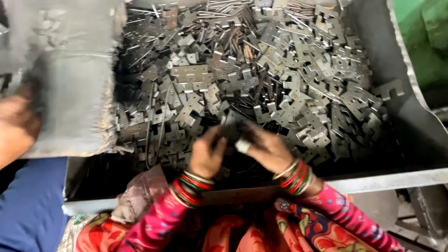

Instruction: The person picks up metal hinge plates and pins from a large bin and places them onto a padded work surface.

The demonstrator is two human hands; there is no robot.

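Both hands are working at the near edge of the metal bin [410,126], close together. Left hand [206,156] and right hand [267,150] are pinching one dark metal piece [233,128] between them, fingers closed on it; motion blur is hiding its exact shape. It's sitting just above the heap of stamped hinge plates [280,79]. Another person's hand [16,126] is showing at far left.

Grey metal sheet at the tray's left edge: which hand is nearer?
Left. The left hand is closer to the grey metal sheet, to the sheet's lower right; the right hand lies farther right, over the metal plates.
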